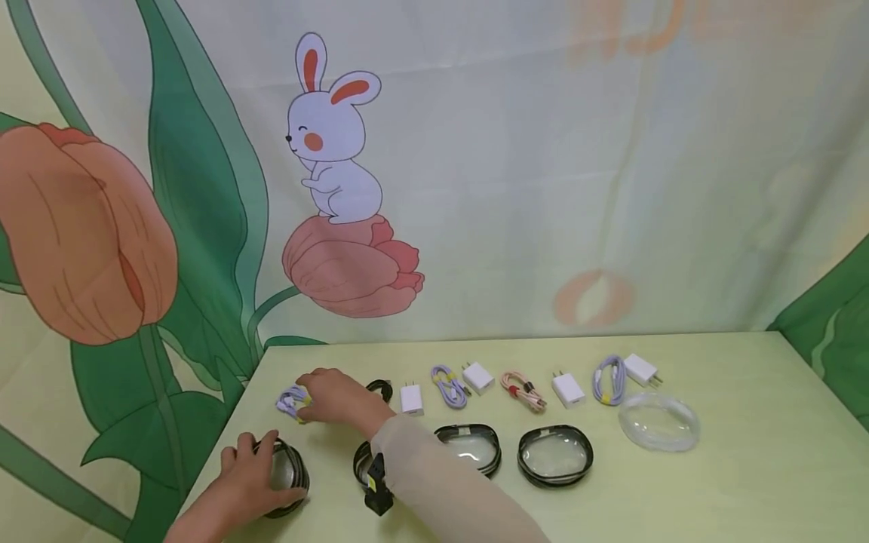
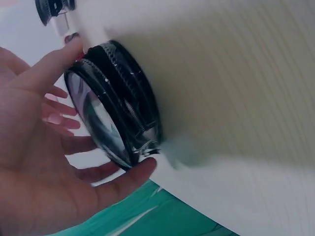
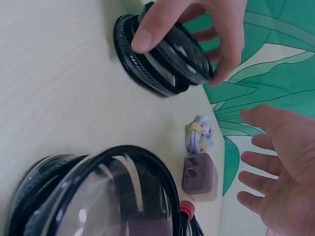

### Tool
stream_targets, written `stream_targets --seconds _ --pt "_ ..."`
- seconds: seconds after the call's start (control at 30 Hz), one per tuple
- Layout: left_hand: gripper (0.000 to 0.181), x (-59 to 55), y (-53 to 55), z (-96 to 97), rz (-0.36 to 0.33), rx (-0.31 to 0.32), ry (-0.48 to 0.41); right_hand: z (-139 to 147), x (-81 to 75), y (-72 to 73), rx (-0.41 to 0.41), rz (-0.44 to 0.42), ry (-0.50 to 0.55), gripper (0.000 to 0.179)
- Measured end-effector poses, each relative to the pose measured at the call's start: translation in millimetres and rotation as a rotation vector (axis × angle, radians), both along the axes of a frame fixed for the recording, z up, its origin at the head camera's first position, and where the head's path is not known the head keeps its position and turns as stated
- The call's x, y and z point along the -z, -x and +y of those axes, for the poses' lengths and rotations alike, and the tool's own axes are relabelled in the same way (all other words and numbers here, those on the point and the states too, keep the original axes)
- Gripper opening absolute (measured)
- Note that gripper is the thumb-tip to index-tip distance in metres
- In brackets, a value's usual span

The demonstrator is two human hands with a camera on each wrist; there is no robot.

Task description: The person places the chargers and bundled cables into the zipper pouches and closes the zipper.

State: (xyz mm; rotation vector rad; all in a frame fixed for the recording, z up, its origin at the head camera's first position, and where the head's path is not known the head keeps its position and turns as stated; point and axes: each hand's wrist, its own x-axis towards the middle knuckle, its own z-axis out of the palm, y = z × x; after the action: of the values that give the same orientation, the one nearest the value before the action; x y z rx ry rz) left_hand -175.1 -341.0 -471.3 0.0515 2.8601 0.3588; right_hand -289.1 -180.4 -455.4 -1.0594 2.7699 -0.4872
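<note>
A round clear zip case with black trim (image 1: 284, 473) is in my left hand (image 1: 246, 483), at the table's left. Fingers lie over its far rim and the thumb on its near side; the left wrist view shows the black zip edge (image 2: 125, 88). My right hand (image 1: 342, 400) reaches across beside a coiled lavender cable (image 1: 290, 400) with yellow ties. In the right wrist view its fingers are spread and apart from that cable (image 3: 199, 135) and a plug charger (image 3: 199, 174). Under the right forearm, a second black-trimmed case (image 1: 362, 461) is partly hidden.
Two more black-trimmed cases (image 1: 555, 456) stand rightward, beside a clear-rimmed round case (image 1: 658, 422). Along the back lie a black cable (image 1: 382, 389), white chargers (image 1: 411, 398), lavender cables (image 1: 449, 387) and a pink cable (image 1: 523, 391). A printed cloth (image 1: 475, 188) hangs behind the table.
</note>
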Motion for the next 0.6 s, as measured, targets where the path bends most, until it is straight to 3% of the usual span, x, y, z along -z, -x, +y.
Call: stream_targets --seconds 0.2,0.4,0.6 --pt "0.126 -3.2 -2.0 -10.4 -0.027 0.049 0.006 -19 -3.4 -3.1 0.035 0.033 -0.097 0.062" --pt "0.107 -0.3 -0.4 -13.3 -0.063 0.041 -0.042 -28 6.6 -4.9 0.082 0.089 -0.181 0.065" --pt "0.098 0.9 -0.2 -13.5 -0.048 0.008 -0.068 -34 20.4 -3.8 0.133 0.105 -0.213 0.067"
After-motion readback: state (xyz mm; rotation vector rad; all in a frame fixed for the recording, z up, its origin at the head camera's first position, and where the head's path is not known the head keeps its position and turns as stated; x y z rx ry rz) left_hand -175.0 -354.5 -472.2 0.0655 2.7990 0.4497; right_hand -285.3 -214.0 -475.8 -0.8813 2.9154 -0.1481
